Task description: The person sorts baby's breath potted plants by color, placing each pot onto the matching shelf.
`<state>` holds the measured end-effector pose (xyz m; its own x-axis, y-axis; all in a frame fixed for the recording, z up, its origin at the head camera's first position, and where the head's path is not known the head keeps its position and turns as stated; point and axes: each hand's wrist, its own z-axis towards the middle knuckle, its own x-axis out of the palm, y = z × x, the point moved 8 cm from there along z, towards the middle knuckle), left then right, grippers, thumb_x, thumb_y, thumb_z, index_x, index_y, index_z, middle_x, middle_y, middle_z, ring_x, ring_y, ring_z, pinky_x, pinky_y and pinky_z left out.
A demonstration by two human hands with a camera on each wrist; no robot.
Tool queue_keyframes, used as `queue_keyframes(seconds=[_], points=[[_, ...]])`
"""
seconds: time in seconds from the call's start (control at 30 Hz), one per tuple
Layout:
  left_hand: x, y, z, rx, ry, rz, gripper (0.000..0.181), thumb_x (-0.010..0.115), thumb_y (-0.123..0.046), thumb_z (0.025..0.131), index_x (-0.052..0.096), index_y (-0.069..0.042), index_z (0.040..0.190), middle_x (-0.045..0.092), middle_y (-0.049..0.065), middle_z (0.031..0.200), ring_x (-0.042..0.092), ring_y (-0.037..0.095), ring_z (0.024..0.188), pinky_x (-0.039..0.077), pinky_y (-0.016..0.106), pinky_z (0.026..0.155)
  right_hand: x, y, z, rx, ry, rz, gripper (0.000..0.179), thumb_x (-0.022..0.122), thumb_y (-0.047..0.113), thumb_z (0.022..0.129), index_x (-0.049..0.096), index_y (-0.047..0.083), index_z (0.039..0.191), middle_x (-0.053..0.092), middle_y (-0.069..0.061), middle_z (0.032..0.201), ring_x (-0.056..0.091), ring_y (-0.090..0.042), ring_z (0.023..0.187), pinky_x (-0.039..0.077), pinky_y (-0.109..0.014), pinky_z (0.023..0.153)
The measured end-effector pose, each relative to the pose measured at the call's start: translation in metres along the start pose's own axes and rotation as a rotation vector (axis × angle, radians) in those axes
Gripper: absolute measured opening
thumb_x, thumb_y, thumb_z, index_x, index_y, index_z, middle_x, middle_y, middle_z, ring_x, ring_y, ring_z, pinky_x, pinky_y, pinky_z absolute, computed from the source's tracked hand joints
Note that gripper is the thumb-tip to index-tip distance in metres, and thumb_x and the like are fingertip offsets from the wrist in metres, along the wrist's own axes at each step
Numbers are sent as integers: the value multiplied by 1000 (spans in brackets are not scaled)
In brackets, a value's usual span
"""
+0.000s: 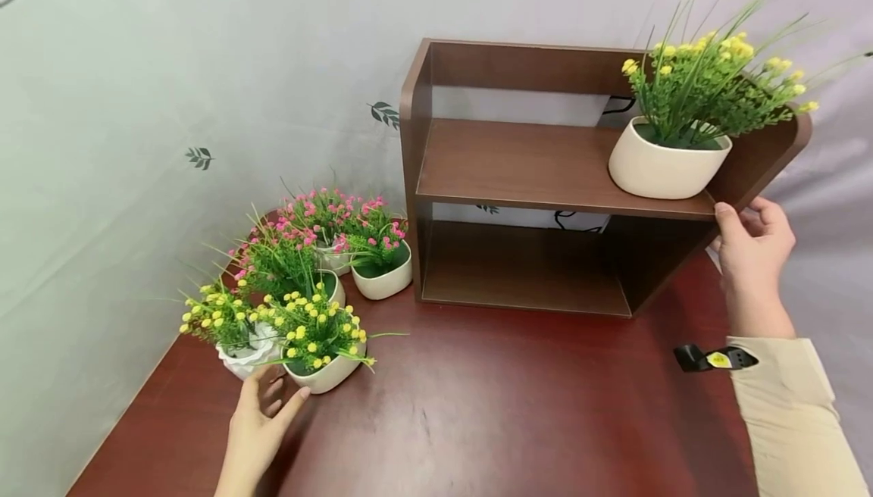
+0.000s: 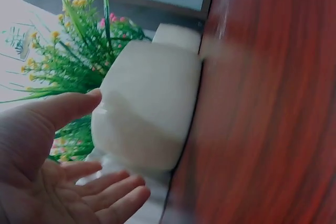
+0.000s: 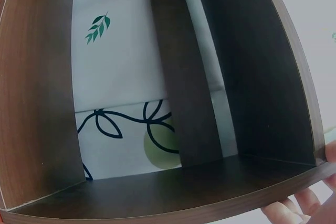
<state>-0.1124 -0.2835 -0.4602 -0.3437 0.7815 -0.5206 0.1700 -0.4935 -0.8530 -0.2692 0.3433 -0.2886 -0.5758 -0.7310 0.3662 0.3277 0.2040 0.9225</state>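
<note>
The left hand's grip (image 1: 255, 417) lay spread beside a smooth, likely light, breakable cream ceramic pot of yellow artificial flowers (image 1: 320, 376), best cupped round its sides, while the right hand (image 1: 750, 243) pinched the brown wooden shelf unit's (image 1: 546, 171) edge.

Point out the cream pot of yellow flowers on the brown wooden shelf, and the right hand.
Cream pot of yellow flowers (image 1: 664, 167), head view, on the pot's front wall.
Brown wooden shelf (image 1: 532, 160), head view, on the bare upper board.
Right hand (image 1: 753, 251), head view, on the hand's back.
</note>
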Motion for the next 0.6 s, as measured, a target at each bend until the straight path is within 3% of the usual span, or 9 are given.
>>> queue_keyframes(seconds=[0.03,0.1,0.13,0.17,0.3,0.43,0.6], points=[[3,1,1,-13,14,-12,65,69,-17,87,33,5,137,44,30,136,50,42,120,50,28,92,-1,0,0,-1,-4,-1,18,68,-3,80,65,12,89,59,0,68,48,-7,42,38,-16,36],[8,3,3,-35,42,-50,66,68,-16,88,28,5,137,38,30,139,43,47,126,45,45,98,-2,0,0,4,-6,-10,18,69,-2,80,65,13,89,59,1,68,49,-7,44,39,-16,37],[9,3,4,-39,49,-61,66,68,-15,88,28,5,137,37,31,139,42,46,126,46,44,98,-3,0,0,7,-7,-15,18,69,-2,80,65,13,89,59,1,68,49,-7,44,39,-16,37],[11,3,5,-40,58,-72,66,68,-14,88,28,5,137,36,31,139,41,46,127,43,51,98,-4,0,-1,5,-7,-19,18,69,-2,80,65,13,88,59,1,67,48,-7,43,38,-16,36],[17,2,7,-36,74,-108,79,70,-14,86,20,1,145,36,31,136,43,45,125,46,49,95,-5,0,-2,-7,-3,-32,18,69,-1,80,66,14,88,59,1,67,47,-6,43,38,-16,37],[21,-1,9,-10,55,-81,90,73,-14,84,13,2,149,36,33,133,46,47,119,49,52,91,-3,1,-2,-18,15,-26,17,69,-1,80,65,13,88,59,1,66,46,-7,39,37,-16,35],[21,-15,15,99,-62,23,76,77,-9,78,32,10,137,47,32,117,59,45,102,55,25,74,-1,2,-2,-16,27,-26,16,69,0,81,64,13,88,58,1,66,43,-8,35,36,-17,33]])
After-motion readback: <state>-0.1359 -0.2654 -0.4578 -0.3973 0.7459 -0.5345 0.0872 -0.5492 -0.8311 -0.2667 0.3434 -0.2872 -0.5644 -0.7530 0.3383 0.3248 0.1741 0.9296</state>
